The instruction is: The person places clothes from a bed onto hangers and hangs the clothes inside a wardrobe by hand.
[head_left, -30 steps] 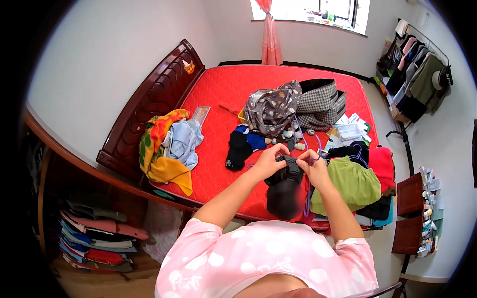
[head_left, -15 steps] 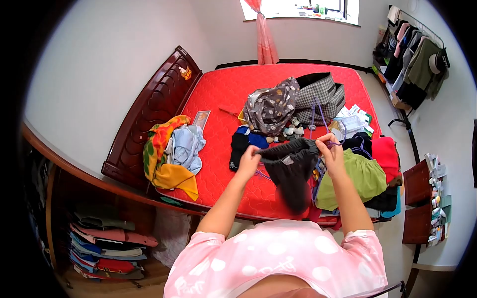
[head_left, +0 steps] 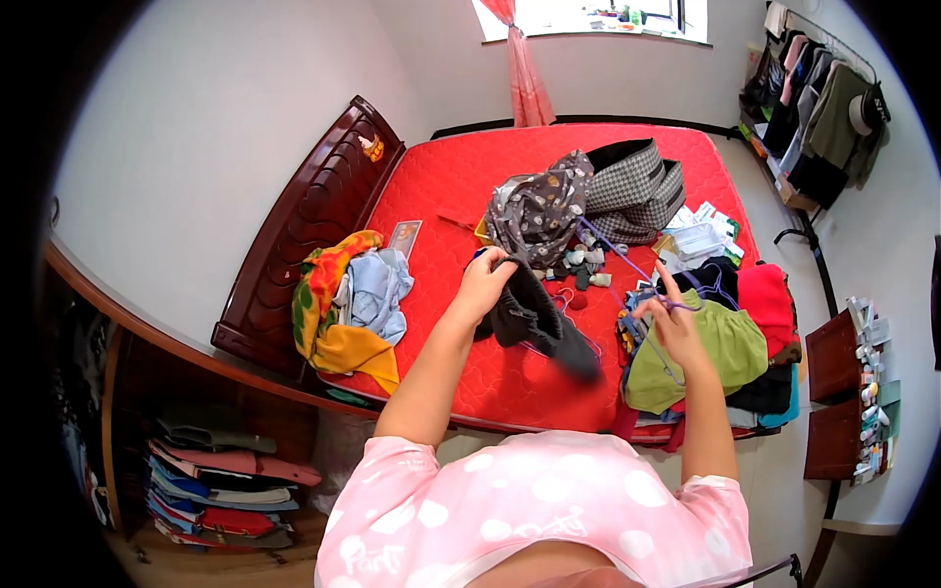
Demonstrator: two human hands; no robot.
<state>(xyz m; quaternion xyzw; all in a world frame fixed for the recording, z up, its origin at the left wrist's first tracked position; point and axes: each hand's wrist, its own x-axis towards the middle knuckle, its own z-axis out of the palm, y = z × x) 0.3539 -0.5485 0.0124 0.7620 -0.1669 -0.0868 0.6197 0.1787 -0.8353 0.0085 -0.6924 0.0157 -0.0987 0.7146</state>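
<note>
My left hand grips black elastic-waist pants by the waistband. They hang to the right over the red bed, their lower end blurred. My right hand holds a thin purple clothes hanger, its fingers partly spread around it. One arm of the hanger reaches up-left toward a grey patterned cloth bundle. Below my right hand lies a light green garment on a clothes pile. Another hanger seems to lie on the mattress behind the pants.
A checked grey bag stands open on the red mattress. Small rolled items sit before it. Papers and a clear box lie right. Left are heaped clothes by the wooden headboard. A shelf holds folded clothes.
My right hand has let go of the pants' waistband and moved slightly right and down with the purple hanger. My left hand has lifted, and the pants' waistband is no longer stretched between both hands.
</note>
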